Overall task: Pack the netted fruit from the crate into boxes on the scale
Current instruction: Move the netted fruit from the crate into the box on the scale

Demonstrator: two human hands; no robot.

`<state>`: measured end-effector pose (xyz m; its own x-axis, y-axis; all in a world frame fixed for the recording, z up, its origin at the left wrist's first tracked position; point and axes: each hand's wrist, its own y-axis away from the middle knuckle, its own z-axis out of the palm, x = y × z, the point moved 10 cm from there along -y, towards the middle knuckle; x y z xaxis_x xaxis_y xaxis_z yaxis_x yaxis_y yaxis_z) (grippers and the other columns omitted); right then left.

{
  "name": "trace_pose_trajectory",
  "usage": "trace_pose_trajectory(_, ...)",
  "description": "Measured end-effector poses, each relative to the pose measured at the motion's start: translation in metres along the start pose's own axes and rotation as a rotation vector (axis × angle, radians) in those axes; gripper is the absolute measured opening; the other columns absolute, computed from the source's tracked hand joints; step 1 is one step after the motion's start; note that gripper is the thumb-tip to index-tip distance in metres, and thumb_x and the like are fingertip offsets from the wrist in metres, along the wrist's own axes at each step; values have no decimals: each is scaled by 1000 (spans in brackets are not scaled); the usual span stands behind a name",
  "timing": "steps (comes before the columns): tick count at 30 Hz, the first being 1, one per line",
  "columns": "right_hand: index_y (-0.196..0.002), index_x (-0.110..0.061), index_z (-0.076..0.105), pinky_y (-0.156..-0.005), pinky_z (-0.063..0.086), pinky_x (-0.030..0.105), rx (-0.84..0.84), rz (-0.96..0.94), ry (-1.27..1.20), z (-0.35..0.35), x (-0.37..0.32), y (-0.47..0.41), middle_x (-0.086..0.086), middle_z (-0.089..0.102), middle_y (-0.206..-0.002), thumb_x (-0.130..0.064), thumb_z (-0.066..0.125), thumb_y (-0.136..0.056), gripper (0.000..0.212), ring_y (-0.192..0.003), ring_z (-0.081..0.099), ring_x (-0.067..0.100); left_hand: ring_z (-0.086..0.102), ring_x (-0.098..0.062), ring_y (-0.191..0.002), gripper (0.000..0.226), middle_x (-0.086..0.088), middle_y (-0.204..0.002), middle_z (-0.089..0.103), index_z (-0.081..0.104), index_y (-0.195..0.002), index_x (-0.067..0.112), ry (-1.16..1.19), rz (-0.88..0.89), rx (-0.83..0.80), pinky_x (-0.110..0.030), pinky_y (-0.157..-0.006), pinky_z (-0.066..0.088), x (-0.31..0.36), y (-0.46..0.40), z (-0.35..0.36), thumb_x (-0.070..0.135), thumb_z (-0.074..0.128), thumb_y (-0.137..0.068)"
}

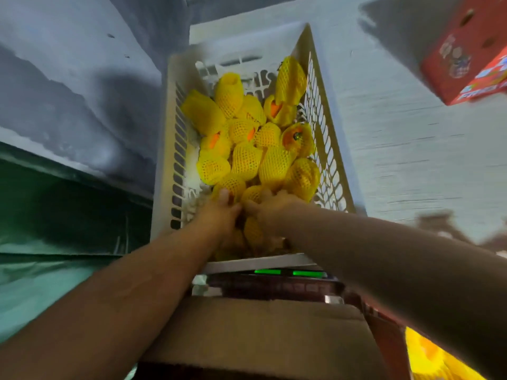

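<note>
A white slatted plastic crate (164, 149) holds several oranges in yellow foam nets (247, 160). Both my arms reach into its near end. My left hand (222, 215) curls its fingers round a netted fruit (230, 185) at the front of the pile. Beside it, my right hand (270, 211) grips another netted fruit (252, 194). A third netted fruit (253, 231) lies between and below the two hands. The scale (285, 281), with its green lit display, sits just in front of the crate. A brown cardboard flap (247, 333) lies below it.
A red printed carton (466, 56) sits at the upper right on the pale floor. More yellow netted fruit (428, 357) shows at the bottom right corner. A green surface (55, 215) runs along the left.
</note>
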<state>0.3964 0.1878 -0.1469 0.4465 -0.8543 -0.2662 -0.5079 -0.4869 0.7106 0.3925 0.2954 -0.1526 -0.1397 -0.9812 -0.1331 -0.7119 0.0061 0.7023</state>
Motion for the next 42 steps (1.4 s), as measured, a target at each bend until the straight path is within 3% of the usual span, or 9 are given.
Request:
trace_pose_trajectory(3, -147, -41, 44, -74, 39, 44, 61, -84, 38, -10, -6, -2, 14, 44, -147, -51, 51, -50, 97, -125, 52, 42, 28, -48, -144, 51, -9, -158, 25, 54, -145, 37, -77, 0, -85, -54, -111, 40, 1, -5, 7, 40, 67, -96)
trace_pose_trajectory(11, -160, -45, 20, -111, 31, 76, -172, 143, 62, 24, 30, -19, 16, 10, -167, -38, 79, -80, 100, -151, 11, 55, 21, -48, -153, 56, -12, -166, 26, 42, -158, 35, -385, 49, -183, -69, -122, 17, 11, -10, 22, 49, 48, -103)
trace_pose_trajectory(16, -164, -20, 21, -118, 27, 69, -137, 239, -28, 25, 53, -28, 12, -7, -173, -45, 77, -88, 98, -157, 3, 47, 48, -37, -136, 69, -7, -160, 34, 51, -152, 36, -461, 123, -201, -50, -102, 47, 12, -11, 19, 70, 55, -92)
trace_pose_trajectory(26, -145, -19, 55, -98, 49, 49, -119, 162, -13, 3, 41, -14, 9, 54, -146, -88, 59, -72, 101, -133, 52, 38, 65, -21, -98, 76, 4, -114, 71, 73, -122, 32, -331, 173, -186, -39, -87, 57, 17, -14, 11, 87, 61, -71)
trace_pose_trajectory(29, -109, -18, 72, -78, 53, 38, -48, 98, -417, -12, 33, -3, 6, 70, -119, -72, 61, -86, 59, -103, 67, 32, 65, -20, -91, 67, 5, -109, 73, 73, -116, 34, -292, 208, -161, -35, -81, 56, 17, -10, 3, 83, 66, -70)
trace_pose_trajectory(31, -96, -27, 77, -63, 45, 31, -63, 64, -389, -29, 29, 12, -1, 66, -101, -83, 60, -78, 61, -87, 61, 25, 62, -18, -78, 63, 5, -96, 71, 70, -99, 35, -212, 202, -91, -30, -70, 52, 8, -7, -12, 87, 62, -64)
trace_pose_trajectory(36, -154, -34, 44, -88, 60, 47, 80, 45, -775, -57, 32, 33, -2, 45, -152, -98, 61, -51, 122, -133, 51, 34, 50, -13, -59, 56, 15, -60, 49, 55, -66, 36, 182, 223, 129, -29, -56, 32, -8, 15, -52, 89, 46, -55)
trace_pose_trajectory(40, -137, -36, 57, -73, 63, 47, 75, 109, -1172, -58, 36, 63, 6, 59, -142, -96, 62, -51, 105, -116, 64, 34, 64, -15, -74, 63, 1, -79, 59, 72, -98, 23, 769, 100, 103, -32, -64, 46, -23, 39, -58, 79, 61, -72)
trace_pose_trajectory(42, -125, -39, 64, -72, 62, 48, 122, 42, -1347, -72, 34, 78, 8, 72, -126, -93, 58, -64, 82, -106, 71, 32, 66, 12, -66, 41, 7, -97, 61, 65, -104, 30, 1153, 34, 130, -8, -60, 51, -30, 55, -61, 68, 65, -89)
